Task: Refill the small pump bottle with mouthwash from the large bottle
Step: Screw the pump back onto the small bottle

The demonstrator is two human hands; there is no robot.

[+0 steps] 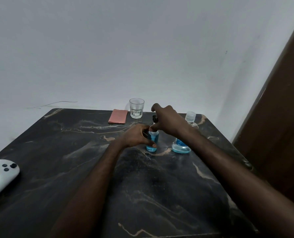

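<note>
The left hand (136,135) has its grip closed round the body of the small clear pump bottle of blue liquid (152,140), thumb across the lower front, holding it upright on the bench. Above it, the right hand (168,119) pinches the base of the black pump top (154,118) at the bottle's neck with its fingertips, one finger arched up clear. Just to the right, partly behind the right forearm, the large clear mouthwash bottle (181,148) stands with a shallow blue layer at its bottom and a clear ribbed cap (190,115). Behind the hands, near the far edge, stand a clear faceted glass tumbler (136,108) and, just left of it, a folded pink cloth (118,116). The dark marble-patterned bench (160,186) also carries a white handheld controller (0,176) at its left edge, well apart
</note>
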